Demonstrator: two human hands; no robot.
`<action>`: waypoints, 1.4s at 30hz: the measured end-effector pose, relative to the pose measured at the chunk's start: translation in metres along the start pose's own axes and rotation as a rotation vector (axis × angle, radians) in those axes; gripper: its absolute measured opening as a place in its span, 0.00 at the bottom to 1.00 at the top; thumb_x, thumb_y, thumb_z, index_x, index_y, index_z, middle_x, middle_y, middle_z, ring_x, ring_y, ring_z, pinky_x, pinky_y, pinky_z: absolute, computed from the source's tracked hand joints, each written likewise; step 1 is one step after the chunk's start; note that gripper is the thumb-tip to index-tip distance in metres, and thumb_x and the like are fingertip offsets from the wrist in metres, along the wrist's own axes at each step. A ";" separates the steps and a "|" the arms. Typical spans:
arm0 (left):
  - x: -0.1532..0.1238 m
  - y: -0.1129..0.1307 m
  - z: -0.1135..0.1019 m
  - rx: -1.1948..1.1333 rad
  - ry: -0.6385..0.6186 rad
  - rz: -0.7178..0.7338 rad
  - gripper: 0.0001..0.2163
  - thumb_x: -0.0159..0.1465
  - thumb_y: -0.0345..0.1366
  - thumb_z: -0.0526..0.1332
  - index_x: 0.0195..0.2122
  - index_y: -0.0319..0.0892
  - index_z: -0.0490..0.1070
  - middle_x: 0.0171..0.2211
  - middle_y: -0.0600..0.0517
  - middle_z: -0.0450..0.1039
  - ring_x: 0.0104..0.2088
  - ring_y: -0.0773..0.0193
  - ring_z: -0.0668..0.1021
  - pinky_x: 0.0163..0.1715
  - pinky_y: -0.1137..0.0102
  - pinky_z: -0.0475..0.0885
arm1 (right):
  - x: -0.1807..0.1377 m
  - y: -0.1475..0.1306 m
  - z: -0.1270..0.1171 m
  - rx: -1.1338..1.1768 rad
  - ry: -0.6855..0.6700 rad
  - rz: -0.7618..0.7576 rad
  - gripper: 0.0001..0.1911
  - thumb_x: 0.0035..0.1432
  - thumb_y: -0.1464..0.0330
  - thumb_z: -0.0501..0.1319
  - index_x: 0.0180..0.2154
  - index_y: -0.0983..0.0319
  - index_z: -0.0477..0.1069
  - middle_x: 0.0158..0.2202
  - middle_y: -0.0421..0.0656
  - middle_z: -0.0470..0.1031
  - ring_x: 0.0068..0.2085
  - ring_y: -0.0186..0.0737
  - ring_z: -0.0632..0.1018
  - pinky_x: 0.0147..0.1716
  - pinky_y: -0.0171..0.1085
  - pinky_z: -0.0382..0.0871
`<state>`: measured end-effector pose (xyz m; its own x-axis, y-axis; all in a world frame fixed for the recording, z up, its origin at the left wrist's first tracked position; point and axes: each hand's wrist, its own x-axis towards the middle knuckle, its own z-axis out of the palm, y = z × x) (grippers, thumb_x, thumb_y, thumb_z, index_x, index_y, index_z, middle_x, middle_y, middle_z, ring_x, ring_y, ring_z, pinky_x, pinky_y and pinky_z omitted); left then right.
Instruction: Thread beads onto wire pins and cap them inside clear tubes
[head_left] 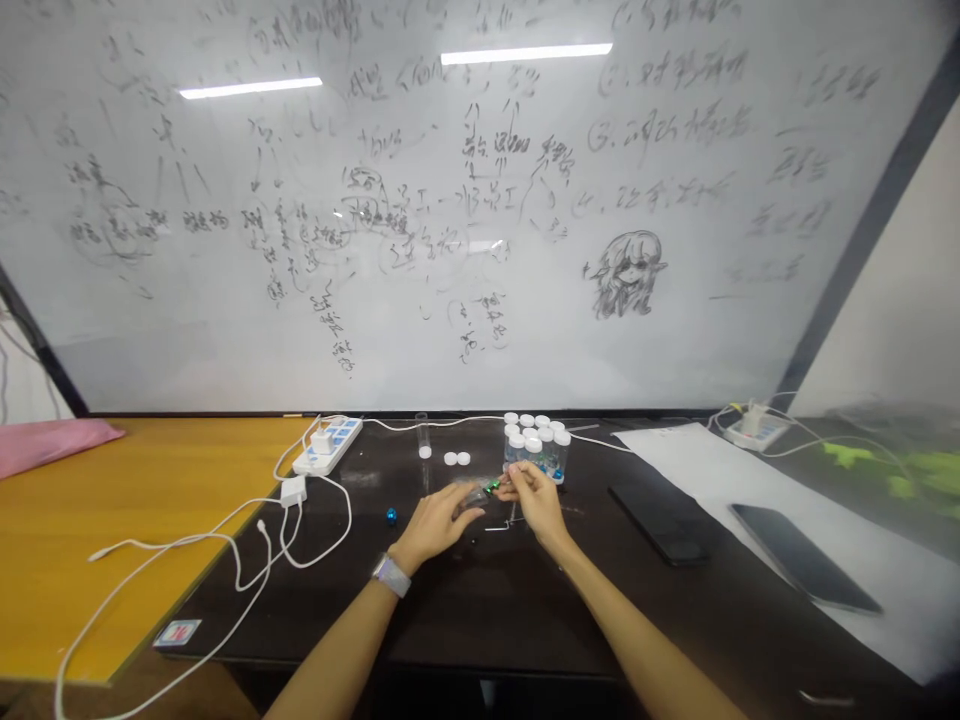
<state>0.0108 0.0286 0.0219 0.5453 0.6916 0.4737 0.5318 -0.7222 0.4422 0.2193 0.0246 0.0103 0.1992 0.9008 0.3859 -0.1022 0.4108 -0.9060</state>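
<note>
My left hand (436,520), with a watch (391,575) on its wrist, is closed around a clear plastic tube (472,497) lying sideways. A small shiny green piece (491,487) shows at the tube's right end. My right hand (536,497) pinches at that end, its fingertips beside the green piece; whether they grip it is too small to tell. Below the hands lies a thin metal rod (496,527). A small blue ball (391,516) rests left of my left hand. Two white caps (457,459) lie behind the hands.
Several clear tubes with white caps (532,440) stand grouped behind my right hand. Another clear tube (423,435) stands on its white cap. A power strip (330,447) with white cables is at left. Two phones (658,525) and white paper (675,450) lie at right.
</note>
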 end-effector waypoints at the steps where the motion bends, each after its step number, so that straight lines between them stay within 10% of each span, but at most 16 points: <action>1: -0.001 0.002 -0.001 -0.005 -0.021 0.001 0.21 0.69 0.49 0.56 0.60 0.49 0.69 0.40 0.49 0.78 0.34 0.59 0.78 0.39 0.67 0.72 | -0.002 0.000 0.000 -0.020 -0.013 0.003 0.26 0.53 0.43 0.64 0.33 0.59 0.70 0.30 0.44 0.78 0.26 0.43 0.80 0.29 0.43 0.81; 11: -0.006 0.009 -0.001 -0.118 -0.116 -0.002 0.20 0.68 0.47 0.57 0.59 0.47 0.69 0.29 0.53 0.76 0.27 0.61 0.76 0.32 0.71 0.68 | -0.008 0.004 -0.006 -0.143 -0.289 0.145 0.22 0.56 0.49 0.64 0.29 0.62 0.72 0.20 0.37 0.69 0.17 0.30 0.66 0.13 0.29 0.60; 17: -0.005 0.000 0.002 -0.302 -0.134 -0.036 0.19 0.68 0.47 0.57 0.57 0.44 0.69 0.33 0.51 0.76 0.29 0.63 0.76 0.31 0.72 0.69 | -0.009 -0.004 -0.012 -0.022 -0.459 0.194 0.20 0.55 0.52 0.68 0.36 0.63 0.75 0.31 0.41 0.77 0.27 0.33 0.76 0.27 0.33 0.74; 33: -0.005 -0.004 0.004 -0.896 -0.375 -0.299 0.27 0.67 0.60 0.49 0.43 0.38 0.71 0.23 0.55 0.67 0.15 0.70 0.68 0.14 0.76 0.62 | -0.024 -0.012 -0.013 -0.809 -0.626 -0.726 0.14 0.70 0.71 0.50 0.45 0.58 0.74 0.41 0.48 0.74 0.38 0.41 0.76 0.37 0.38 0.73; 42: -0.004 -0.013 -0.002 -0.888 -0.387 -0.351 0.26 0.67 0.58 0.54 0.50 0.39 0.72 0.25 0.54 0.70 0.16 0.70 0.70 0.15 0.75 0.65 | -0.021 -0.012 -0.010 -0.455 -0.342 -0.347 0.10 0.66 0.60 0.58 0.36 0.59 0.71 0.30 0.42 0.72 0.29 0.40 0.75 0.31 0.39 0.74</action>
<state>0.0004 0.0347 0.0156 0.7066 0.7076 0.0014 0.1160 -0.1178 0.9862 0.2258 -0.0010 0.0115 -0.1820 0.7516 0.6340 0.3481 0.6523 -0.6733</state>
